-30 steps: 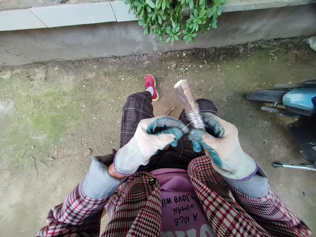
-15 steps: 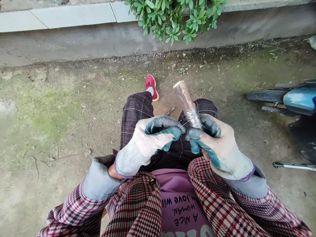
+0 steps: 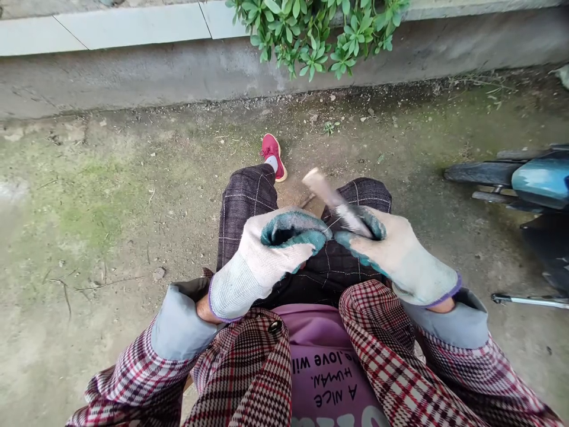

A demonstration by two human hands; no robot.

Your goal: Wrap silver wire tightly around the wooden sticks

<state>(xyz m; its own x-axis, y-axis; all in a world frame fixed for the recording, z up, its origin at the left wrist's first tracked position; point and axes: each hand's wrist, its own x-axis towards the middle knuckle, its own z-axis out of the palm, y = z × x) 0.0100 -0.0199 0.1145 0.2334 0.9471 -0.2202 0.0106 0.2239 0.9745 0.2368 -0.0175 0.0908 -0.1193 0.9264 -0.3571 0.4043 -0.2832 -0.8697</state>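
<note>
Both hands wear white knit gloves with teal coated palms. My right hand [image 3: 384, 240] is closed around a wooden stick [image 3: 324, 191], whose pale cut end tilts up to the left; motion blurs it. Silvery wire [image 3: 354, 221] is wound round the stick close to my right fingers. From the winding, a thin free strand crosses to my left hand [image 3: 284, 243], which pinches it between thumb and forefinger. The two hands are close together above my lap. The stick's lower end is hidden behind my right hand.
Ahead runs a low concrete wall [image 3: 146, 80] with white tiles on top and a leafy green plant [image 3: 311, 32] hanging over it. At right stands a wheeled vehicle [image 3: 484, 173] with a blue fender. My red shoe [image 3: 272, 155] rests on the dirt ground [image 3: 111, 178].
The stick has swung over, its top end moving left and down, as my right hand turned with it. My left hand has barely moved and still pinches the strand.
</note>
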